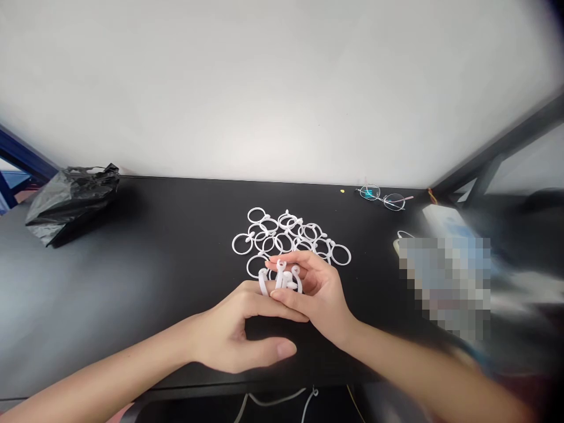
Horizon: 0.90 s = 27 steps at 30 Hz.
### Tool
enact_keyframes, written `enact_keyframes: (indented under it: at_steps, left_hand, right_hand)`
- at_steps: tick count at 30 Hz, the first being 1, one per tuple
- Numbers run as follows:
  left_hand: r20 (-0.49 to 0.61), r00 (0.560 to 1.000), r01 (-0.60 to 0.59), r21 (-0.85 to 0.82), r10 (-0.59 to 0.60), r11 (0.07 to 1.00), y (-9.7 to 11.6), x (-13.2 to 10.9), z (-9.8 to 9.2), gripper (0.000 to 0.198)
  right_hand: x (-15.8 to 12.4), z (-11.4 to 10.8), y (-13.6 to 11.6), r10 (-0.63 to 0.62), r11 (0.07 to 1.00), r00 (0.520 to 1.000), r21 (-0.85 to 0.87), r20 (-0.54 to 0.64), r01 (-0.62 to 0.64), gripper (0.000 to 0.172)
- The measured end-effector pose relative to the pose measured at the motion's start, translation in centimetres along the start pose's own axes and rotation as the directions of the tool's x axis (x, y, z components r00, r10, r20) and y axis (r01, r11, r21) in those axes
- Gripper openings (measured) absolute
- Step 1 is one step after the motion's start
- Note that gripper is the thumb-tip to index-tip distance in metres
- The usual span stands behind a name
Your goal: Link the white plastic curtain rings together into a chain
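Note:
Several white plastic curtain rings (pixel 281 277) with small eyelets are threaded over the stretched fingers of my left hand (pixel 233 329). The thumb of that hand stands apart from its fingers, and nothing lies between them. From the right, my right hand (pixel 319 288) closes on those rings, with its thumb in front and its fingers behind. Which ring it grips is partly hidden by the fingers. Just beyond both hands, a loose, overlapping pile of white rings (pixel 275 243) lies flat on the black desk (pixel 176 235).
A crumpled black plastic bag (pixel 73 202) sits at the far left. Eyeglasses (pixel 392 201) rest at the back right, near a small yellow speck (pixel 342 191). Farther right are a white box (pixel 445 217) and a pixelated object (pixel 445 282). A pale wall (pixel 264 88) rises behind; cables (pixel 277 402) hang below the front edge.

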<state>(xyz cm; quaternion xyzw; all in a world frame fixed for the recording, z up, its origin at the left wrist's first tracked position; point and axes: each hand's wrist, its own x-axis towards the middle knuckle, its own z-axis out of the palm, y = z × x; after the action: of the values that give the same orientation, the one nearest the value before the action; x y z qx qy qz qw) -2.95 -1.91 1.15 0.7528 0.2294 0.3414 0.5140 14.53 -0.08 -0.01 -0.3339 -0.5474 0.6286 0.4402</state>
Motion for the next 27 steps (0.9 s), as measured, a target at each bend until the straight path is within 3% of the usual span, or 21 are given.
enact_keyframes:
  at_steps: [4, 9, 13, 15, 17, 19, 22, 27]
  left_hand:
    - [0.014, 1.0, 0.006, -0.004, -0.006, 1.0, -0.06, -0.07, 0.2, 0.039]
    - [0.002, 1.0, 0.024, 0.008, -0.024, 1.0, -0.16, -0.21, 0.5, 0.035]
    - [-0.001, 1.0, 0.021, 0.043, -0.021, 0.999, -0.36, -0.47, 0.54, 0.033]
    - [0.007, 1.0, -0.004, 0.104, 0.004, 0.995, -0.47, -0.54, 0.57, 0.034]
    - [0.027, 0.999, -0.031, 0.16, 0.027, 0.987, -0.54, -0.52, 0.63, 0.034]
    - [0.052, 0.998, -0.054, 0.174, 0.046, 0.983, -0.54, -0.44, 0.72, 0.035]
    - [0.062, 0.997, -0.062, 0.152, 0.053, 0.986, -0.42, -0.29, 0.82, 0.036]
    - [0.036, 0.998, -0.046, 0.061, 0.043, 0.997, -0.22, -0.18, 0.77, 0.035]
  right_hand:
    - [0.04, 0.16, 0.01, -0.006, 1.0, 0.999, -0.017, -0.046, 0.005, 0.018]
    - [-0.2, 0.45, 0.12, -0.053, 0.997, 0.996, -0.065, -0.071, 0.048, 0.014]
    - [-0.11, 0.29, 0.16, -0.051, 0.992, 0.999, -0.12, -0.019, 0.048, 0.034]
    - [0.06, 0.11, 0.22, 0.045, 0.996, 0.995, -0.083, 0.086, -0.038, 0.05]
    - [0.22, 0.0, 0.22, 0.134, 0.991, 0.97, -0.036, 0.203, -0.129, 0.053]
    - [0.28, 0.01, 0.14, 0.163, 0.986, 0.952, -0.019, 0.257, -0.164, 0.042]
    - [0.18, 0.15, -0.09, 0.12, 0.993, 0.966, -0.035, 0.227, -0.115, 0.027]
    - [-0.09, 0.3, -0.23, 0.047, 0.99, 0.984, -0.142, 0.169, -0.022, 0.025]
